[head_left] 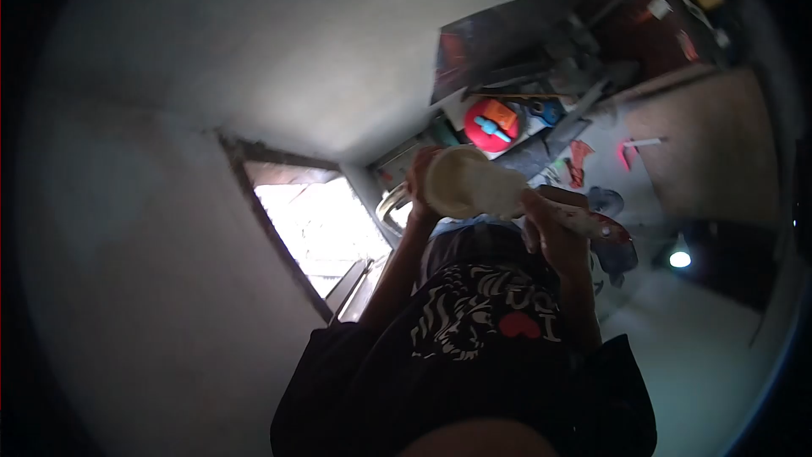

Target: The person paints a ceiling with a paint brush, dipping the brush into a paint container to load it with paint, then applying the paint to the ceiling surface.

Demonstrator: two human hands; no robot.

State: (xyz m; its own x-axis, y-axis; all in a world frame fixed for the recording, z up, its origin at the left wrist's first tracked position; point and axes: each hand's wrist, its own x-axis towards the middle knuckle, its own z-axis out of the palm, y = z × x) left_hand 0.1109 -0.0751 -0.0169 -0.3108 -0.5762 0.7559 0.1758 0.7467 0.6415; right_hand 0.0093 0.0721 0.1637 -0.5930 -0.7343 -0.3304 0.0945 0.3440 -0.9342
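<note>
My left hand point(420, 184) is wrapped round the side of a cream-coloured round tub point(447, 182), held up in front of my body. In my right hand point(550, 233) is a paintbrush point(596, 225), gripped with its reddish handle end pointing right. The brush's pale, whitish head point(499, 190) points left and overlaps the tub's opening in this view. Shade darkens both hands, and the fingers of the left one are partly hidden behind the tub.
A bright window opening point(321, 224) is on the left in a grey wall point(152, 228). Beyond my hands sit a red round container point(480, 137) with a light-blue item on it, a pink-and-white tool point(630, 151) and a brown board point(702, 148). A lit bulb point(679, 259) glows at right.
</note>
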